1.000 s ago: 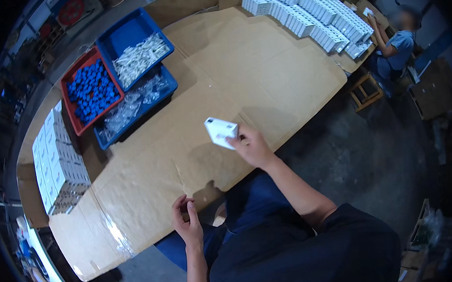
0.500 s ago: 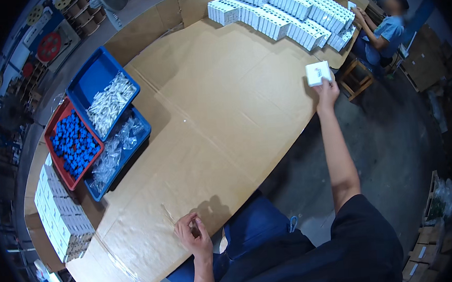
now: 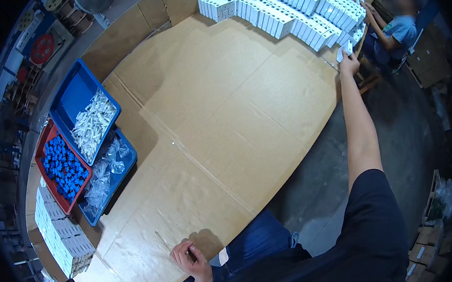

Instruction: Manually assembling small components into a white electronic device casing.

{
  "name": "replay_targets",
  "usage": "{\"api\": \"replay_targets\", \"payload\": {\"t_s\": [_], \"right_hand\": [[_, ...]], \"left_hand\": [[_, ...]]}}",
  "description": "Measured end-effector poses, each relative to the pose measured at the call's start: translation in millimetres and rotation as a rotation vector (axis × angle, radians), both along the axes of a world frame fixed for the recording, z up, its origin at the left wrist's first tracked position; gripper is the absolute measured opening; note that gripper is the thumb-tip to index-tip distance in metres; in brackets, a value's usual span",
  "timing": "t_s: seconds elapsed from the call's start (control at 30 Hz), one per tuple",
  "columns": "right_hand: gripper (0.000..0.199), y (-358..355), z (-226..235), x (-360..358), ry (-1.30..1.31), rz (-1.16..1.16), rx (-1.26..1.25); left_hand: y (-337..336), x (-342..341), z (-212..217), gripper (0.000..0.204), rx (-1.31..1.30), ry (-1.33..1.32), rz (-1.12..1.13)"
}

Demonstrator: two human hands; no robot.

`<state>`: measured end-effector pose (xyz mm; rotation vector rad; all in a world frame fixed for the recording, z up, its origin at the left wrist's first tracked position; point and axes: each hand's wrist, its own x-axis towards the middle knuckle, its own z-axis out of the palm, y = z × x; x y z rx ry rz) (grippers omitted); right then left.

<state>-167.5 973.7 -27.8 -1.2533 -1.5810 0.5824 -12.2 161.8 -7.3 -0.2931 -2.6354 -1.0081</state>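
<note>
My right hand (image 3: 350, 65), arm stretched far out to the right, grips a flat white square box (image 3: 344, 52), now seen tilted nearly edge-on. It is close to the right end of the stacked white boxes (image 3: 275, 19), which stand in tight rows at the far side of the table. My left hand (image 3: 192, 261) is at the table's near edge, fingers loosely curled with a gap to the thumb, and nothing shows in it. Brown cardboard covers the table (image 3: 224, 115).
At left, a blue tray (image 3: 68, 92) of small white parts overlaps a red tray (image 3: 39, 154) of blue pieces and another blue tray (image 3: 132, 155) with clear plastic bags. More white boxes (image 3: 59, 231) are stacked nearby. A co-worker (image 3: 399, 32) sits at the far right beside a wooden stool (image 3: 369, 81).
My right hand has carried the white box farther away and to the right, toward the stacked rows, and turned it from face-up to edge-on. My left hand stays near the table edge. The view has shifted.
</note>
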Motion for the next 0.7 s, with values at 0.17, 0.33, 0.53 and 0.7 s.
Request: {"api": "replay_targets", "payload": {"t_s": [0.17,0.33,0.53,0.7], "right_hand": [[0.043,25,3,-30,0.103,0.112,-0.011],[0.053,33,3,-46,0.001,0.133,-0.056],[0.048,49,-9,-38,-0.076,0.134,0.075],[0.044,56,-16,-34,0.031,0.344,0.106]], "left_hand": [[6,-6,3,0.008,-0.064,0.003,0.002],[6,-8,-1,0.007,-0.092,-0.025,0.002],[6,-8,1,0.007,-0.113,-0.045,0.003],[10,-5,-2,0.010,-0.120,-0.057,-0.001]]}}
